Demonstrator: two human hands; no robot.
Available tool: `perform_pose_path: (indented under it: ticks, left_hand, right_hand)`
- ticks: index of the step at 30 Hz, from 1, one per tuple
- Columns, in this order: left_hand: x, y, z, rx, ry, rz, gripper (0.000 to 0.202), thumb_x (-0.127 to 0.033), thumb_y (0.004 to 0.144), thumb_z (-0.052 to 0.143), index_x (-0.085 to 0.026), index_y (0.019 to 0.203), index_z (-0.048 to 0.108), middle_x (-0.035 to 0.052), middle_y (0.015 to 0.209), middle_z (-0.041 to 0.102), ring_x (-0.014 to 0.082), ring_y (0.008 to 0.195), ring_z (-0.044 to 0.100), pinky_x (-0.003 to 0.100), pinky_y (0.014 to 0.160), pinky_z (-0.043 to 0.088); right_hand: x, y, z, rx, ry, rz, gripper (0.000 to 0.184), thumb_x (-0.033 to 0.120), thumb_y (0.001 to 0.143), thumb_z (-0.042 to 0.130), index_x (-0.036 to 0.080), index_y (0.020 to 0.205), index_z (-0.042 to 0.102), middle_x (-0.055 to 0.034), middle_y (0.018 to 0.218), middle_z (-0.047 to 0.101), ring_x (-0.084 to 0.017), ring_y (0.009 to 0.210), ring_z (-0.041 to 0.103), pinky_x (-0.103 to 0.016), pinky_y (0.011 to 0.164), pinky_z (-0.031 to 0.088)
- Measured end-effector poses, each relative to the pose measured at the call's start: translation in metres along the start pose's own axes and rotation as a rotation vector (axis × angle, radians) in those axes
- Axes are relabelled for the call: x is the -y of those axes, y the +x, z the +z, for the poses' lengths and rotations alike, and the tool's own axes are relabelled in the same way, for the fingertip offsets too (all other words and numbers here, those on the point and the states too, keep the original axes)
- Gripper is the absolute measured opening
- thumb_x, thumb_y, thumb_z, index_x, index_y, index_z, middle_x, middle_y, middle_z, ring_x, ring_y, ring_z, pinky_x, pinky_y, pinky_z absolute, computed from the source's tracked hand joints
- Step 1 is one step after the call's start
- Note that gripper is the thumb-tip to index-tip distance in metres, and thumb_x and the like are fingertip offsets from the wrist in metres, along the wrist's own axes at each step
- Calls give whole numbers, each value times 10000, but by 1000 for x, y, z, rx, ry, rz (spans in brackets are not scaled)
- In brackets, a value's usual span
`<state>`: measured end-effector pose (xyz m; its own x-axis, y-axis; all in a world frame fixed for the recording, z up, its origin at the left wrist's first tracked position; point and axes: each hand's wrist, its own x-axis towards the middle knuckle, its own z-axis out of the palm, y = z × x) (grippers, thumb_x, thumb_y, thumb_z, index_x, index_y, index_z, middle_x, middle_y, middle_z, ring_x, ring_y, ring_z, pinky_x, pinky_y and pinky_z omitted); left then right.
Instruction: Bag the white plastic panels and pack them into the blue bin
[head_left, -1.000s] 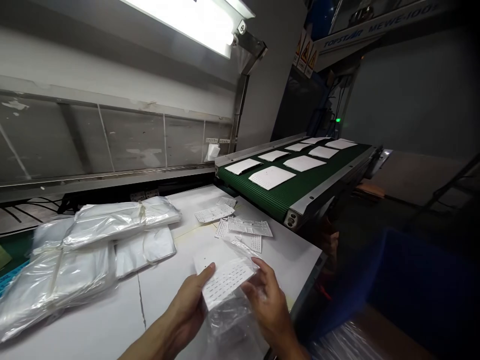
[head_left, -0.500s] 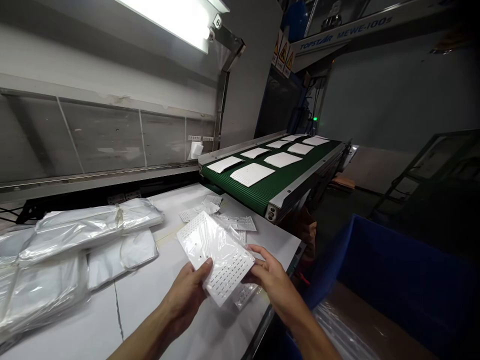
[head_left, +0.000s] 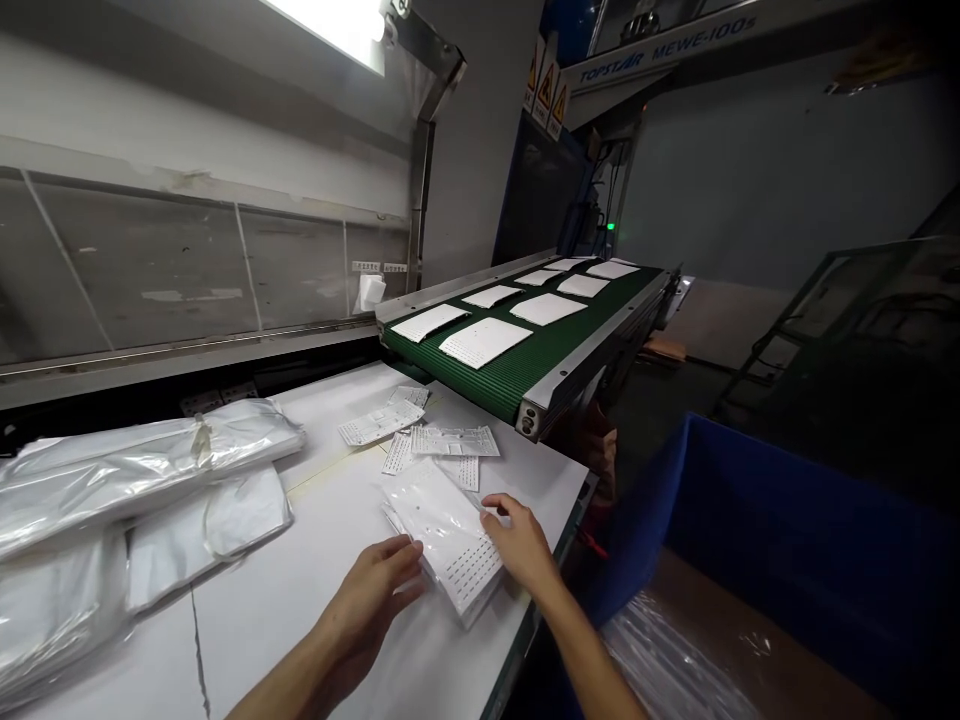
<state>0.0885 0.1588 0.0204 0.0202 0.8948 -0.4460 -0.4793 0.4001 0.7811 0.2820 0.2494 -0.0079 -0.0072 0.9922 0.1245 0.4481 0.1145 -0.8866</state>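
Note:
A white slotted plastic panel in a clear bag (head_left: 446, 535) lies tilted on top of other bagged panels on the white worktop (head_left: 277, 610). At its left edge is my left hand (head_left: 367, 595), fingers apart, fingertips touching or nearly touching the bag. My right hand (head_left: 521, 548) rests its thumb and fingertips against the right edge, the fingers loosely curved and apart. Just beyond, several loose white slotted pieces (head_left: 455, 441) lie in a scattered group, one of them a separate piece (head_left: 381, 422) further left.
A green conveyor belt (head_left: 495, 385) carries several white panels (head_left: 486, 342) in two rows. Stacks of clear plastic bags (head_left: 210, 515) lie at the left. On the right, below the worktop, stands a blue bin (head_left: 780, 500) with clear plastic (head_left: 667, 660) inside.
The bagged panel has come down from the air onto the pile. My left hand has let go and drawn left; my right hand has loosened at the edge. The view has shifted slightly right.

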Motion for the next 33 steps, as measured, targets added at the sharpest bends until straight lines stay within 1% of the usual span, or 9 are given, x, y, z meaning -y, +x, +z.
perform_pose_path:
  ticks: [3, 7, 10, 13, 16, 19, 23, 27, 33]
  left_hand:
    - [7, -2, -17, -166, 42, 28, 430, -339, 761, 685, -134, 1119, 566, 159, 1351, 491, 294, 1178, 518, 409, 910, 492]
    - [1, 2, -39, -243, 107, 193, 443, -435, 752, 664, -135, 1066, 578, 167, 1151, 609, 278, 929, 643, 388, 744, 531]
    - [-15, 10, -46, -243, 146, 312, 427, -449, 748, 651, -146, 1037, 573, 117, 961, 664, 226, 775, 648, 347, 671, 529]
    - [-38, 23, -46, -190, 285, 455, 395, -445, 780, 601, -159, 1048, 555, 77, 848, 673, 209, 728, 639, 321, 638, 530]
    - [-72, 54, -42, -166, 681, 713, 335, -412, 873, 464, -179, 1108, 515, 65, 867, 682, 194, 773, 657, 299, 672, 541]
    - [-125, 107, -33, -223, 1176, 1011, 334, -298, 923, 368, -176, 1223, 447, 92, 1003, 673, 196, 870, 655, 320, 742, 540]
    - [-202, 192, -8, -227, 1347, 1157, 515, -104, 852, 452, -168, 1356, 367, 159, 1379, 455, 290, 1226, 463, 456, 984, 402]
    - [-246, 250, 20, -164, 1441, 1247, 565, -68, 821, 538, -176, 1357, 393, 129, 1492, 304, 307, 1383, 204, 529, 1099, 212]
    - [-271, 261, 32, -198, 1262, 1204, 339, -325, 880, 554, -189, 1191, 549, 84, 1232, 577, 249, 1137, 532, 511, 989, 381]
  right_hand:
    - [20, -10, 1, -74, -142, -95, 231, 305, 805, 493, 207, 946, 646, -79, 1115, 607, -275, 1082, 511, -438, 952, 366]
    - [93, -6, 9, -113, -304, -292, 334, 360, 919, 354, 243, 1178, 529, -51, 1230, 551, -212, 1143, 486, -357, 943, 403]
    - [149, 47, 21, -109, -473, -413, 382, 364, 906, 409, 225, 1257, 467, -60, 1258, 534, -214, 1161, 463, -361, 986, 356]
    - [176, 130, 23, -127, -656, -420, 723, 416, 762, 630, 136, 1362, 341, -158, 1418, 347, -327, 1328, 223, -500, 1083, 132]
    - [172, 192, 14, -97, -786, -331, 911, 487, 600, 751, 83, 1330, 386, -242, 1398, 338, -455, 1304, 185, -647, 1002, 115]
    - [155, 207, 7, -104, -861, -325, 730, 522, 649, 694, 113, 1221, 498, -220, 1283, 464, -438, 1204, 337, -637, 939, 224]
    - [136, 195, 12, -225, -909, -450, 514, 454, 805, 538, 146, 1214, 488, -168, 1235, 507, -371, 1193, 351, -576, 984, 220]
    - [131, 193, 19, -333, -913, -513, 438, 407, 837, 509, 131, 1177, 517, -162, 1199, 542, -358, 1177, 386, -525, 987, 282]
    - [125, 199, 24, -491, -789, -539, 566, 470, 926, 322, 85, 1336, 390, -193, 1380, 410, -356, 1307, 289, -482, 1014, 339]
